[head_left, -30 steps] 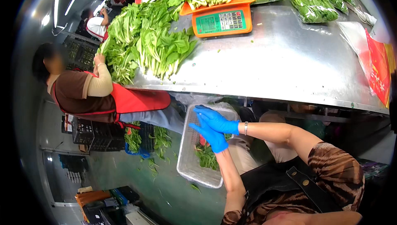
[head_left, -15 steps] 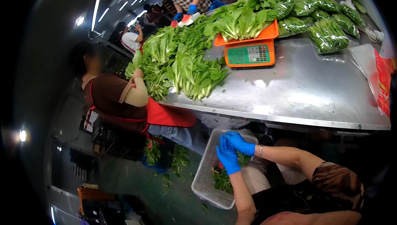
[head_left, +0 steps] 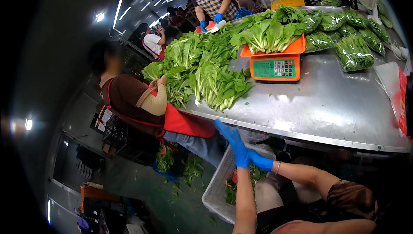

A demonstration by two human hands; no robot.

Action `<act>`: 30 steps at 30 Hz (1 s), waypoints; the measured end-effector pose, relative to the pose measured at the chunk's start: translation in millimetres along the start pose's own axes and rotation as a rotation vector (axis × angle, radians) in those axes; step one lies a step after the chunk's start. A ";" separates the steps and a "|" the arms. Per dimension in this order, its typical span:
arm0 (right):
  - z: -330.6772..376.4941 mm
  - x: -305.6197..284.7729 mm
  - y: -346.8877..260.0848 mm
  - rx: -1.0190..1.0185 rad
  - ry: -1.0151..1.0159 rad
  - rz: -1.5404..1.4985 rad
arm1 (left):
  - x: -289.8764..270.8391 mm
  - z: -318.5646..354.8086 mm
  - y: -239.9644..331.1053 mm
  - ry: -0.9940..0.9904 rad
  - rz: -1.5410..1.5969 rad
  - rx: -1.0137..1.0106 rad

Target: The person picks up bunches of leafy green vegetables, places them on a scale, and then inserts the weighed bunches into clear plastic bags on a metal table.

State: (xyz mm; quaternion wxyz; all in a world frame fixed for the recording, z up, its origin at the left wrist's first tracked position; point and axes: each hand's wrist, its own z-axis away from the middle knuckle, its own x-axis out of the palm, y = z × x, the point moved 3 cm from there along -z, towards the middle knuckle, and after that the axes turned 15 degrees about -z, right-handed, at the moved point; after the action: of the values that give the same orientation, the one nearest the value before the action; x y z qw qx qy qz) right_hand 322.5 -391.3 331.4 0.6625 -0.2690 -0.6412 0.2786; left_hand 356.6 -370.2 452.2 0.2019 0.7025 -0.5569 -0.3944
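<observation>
Where a metal bench [head_left: 309, 105] stretches ahead, leafy greens [head_left: 219, 85] cover its left side, a pale basket [head_left: 217, 191] below. Near its edge, the left hand [head_left: 235, 143] extends straight, grip empty; the right hand [head_left: 260, 161], half hidden, cannot be judged.

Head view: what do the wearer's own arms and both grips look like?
The left grip and right grip wear blue gloves. A silver-coloured band circles the right wrist. The right arm has a short patterned brown-and-black sleeve.
</observation>
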 end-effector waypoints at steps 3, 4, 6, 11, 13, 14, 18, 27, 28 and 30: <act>-2.7 -5.0 -6.4 0.051 0.050 -0.373 | 10.1 -10.6 3.7 -0.096 0.199 -0.091; -9.8 -16.5 -9.5 0.085 0.025 -0.421 | 20.7 -5.6 -5.0 -0.054 0.257 -0.085; -19.6 -20.4 -13.1 0.170 -0.052 -0.535 | 23.0 13.4 -23.0 0.044 0.339 -0.071; 11.2 9.4 -23.6 -0.208 -0.173 0.107 | -0.6 37.6 -57.8 0.162 0.947 -0.328; 13.9 11.5 -19.8 -0.225 -0.184 0.180 | -3.9 42.1 -67.9 0.204 0.946 -0.371; 13.7 11.8 -19.1 -0.228 -0.189 0.197 | -8.2 40.6 -59.0 0.206 0.936 -0.385; 15.9 11.5 -16.6 -0.225 -0.187 0.212 | -15.8 38.1 -50.3 0.198 0.903 -0.451; 27.7 38.8 -36.1 0.216 -0.118 -0.617 | 2.2 2.8 -25.7 0.120 0.130 -0.055; 22.0 34.1 -26.7 0.246 -0.053 -0.632 | 3.5 -5.4 -27.1 0.122 0.015 -0.015; 4.8 0.7 -10.9 0.268 0.090 -0.653 | 24.1 -27.3 -13.2 0.107 -0.182 0.082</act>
State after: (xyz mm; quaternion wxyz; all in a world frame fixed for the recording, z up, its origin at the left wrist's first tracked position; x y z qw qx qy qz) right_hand 317.9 -398.3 339.8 0.7738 0.0276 -0.6211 0.1215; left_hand 387.8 -393.1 451.3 0.1657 0.7780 -0.4948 -0.3500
